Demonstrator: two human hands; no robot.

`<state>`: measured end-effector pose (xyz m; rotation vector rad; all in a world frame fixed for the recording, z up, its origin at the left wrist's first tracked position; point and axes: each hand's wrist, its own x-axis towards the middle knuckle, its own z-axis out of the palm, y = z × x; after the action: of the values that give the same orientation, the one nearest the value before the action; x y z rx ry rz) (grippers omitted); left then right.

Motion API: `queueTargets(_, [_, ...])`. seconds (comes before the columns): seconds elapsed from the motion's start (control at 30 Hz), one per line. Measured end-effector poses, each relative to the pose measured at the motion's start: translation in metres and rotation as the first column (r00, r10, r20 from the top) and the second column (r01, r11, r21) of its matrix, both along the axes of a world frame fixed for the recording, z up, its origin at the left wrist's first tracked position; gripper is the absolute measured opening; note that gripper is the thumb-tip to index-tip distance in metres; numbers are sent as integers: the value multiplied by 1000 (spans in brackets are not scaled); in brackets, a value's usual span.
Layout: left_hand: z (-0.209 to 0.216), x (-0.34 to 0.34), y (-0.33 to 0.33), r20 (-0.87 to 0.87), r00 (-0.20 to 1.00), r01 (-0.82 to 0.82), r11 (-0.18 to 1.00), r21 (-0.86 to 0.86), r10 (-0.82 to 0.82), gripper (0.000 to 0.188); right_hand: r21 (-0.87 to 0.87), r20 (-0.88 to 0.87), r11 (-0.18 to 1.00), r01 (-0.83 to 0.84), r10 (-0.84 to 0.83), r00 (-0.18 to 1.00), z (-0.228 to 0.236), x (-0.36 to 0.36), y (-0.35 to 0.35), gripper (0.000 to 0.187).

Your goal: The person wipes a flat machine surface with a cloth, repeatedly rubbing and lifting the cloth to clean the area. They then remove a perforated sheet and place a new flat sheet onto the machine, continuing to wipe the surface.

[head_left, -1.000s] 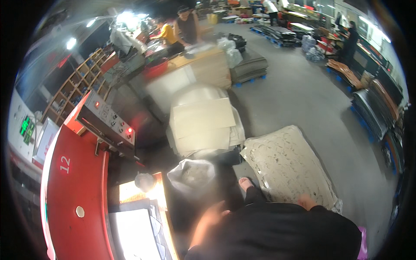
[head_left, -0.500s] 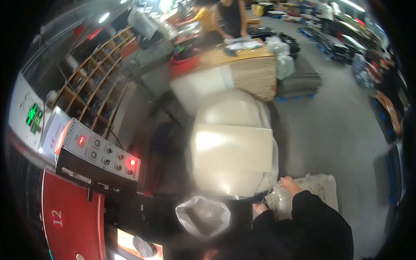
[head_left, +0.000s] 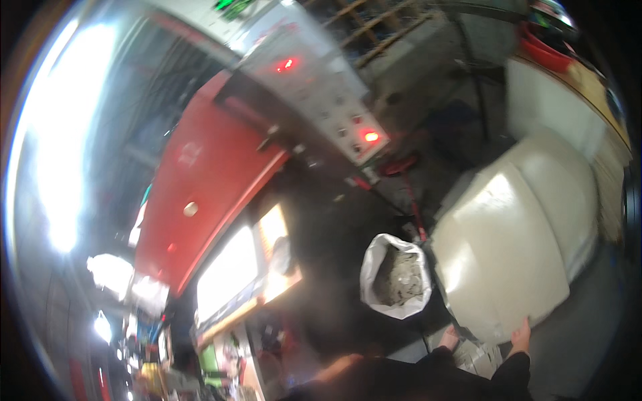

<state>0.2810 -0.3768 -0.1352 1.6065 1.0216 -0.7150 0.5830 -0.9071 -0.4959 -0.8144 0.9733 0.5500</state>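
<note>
My left hand [head_left: 448, 339] is at the lower right of the view, with its fingers closed at the left edge of a pale grey-white plastic sheet [head_left: 478, 361]. On the other side, my right hand [head_left: 521, 337] holds the sheet's right edge, its fingertips close to the pile. Most of the sheet is hidden below my dark sleeves. Just beyond both hands lies a tall pile of glossy cream sheets [head_left: 508, 247]. To the left of the pile stands a white sack [head_left: 370, 284], open at the top, with grey scraps [head_left: 406, 277] inside.
A red machine panel [head_left: 210, 174] and a control box with red lights [head_left: 328, 100] stand at the left. Nearer are a bright lit window [head_left: 229, 271] and a wooden ledge [head_left: 231, 319]. A red-handled tool [head_left: 416, 207] leans behind the sack. A red basket [head_left: 548, 52] is at the far right.
My view has swung left, so the pile, sack and machine appear farther right. Both hands have stayed with the pale sheet, which now shows between them, nearer to my body.
</note>
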Motion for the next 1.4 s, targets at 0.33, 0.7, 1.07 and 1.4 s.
queueTargets(0.33, [5, -34, 1, 14, 1000, -11, 991, 131, 9, 45, -39, 134, 987, -156, 160, 978, -13, 7, -7, 38])
queueTargets(0.7, [70, -86, 87, 309, 909, -383, 855, 349, 281, 45, -597, 360, 795, -112, 390, 847, 282, 74, 143, 49])
queueTargets(1.07, [157, -189, 280, 775, 608, -588, 560, 584, -171, 23, 6, 883, 993, 122, -63, 465, 556, 52, 147, 30])
queueTargets(1.4, [195, -211, 628, 494, 869, -480, 246, 842, 7, 70, -193, 980, 972, 133, 197, -24, 719, -88, 264, 61])
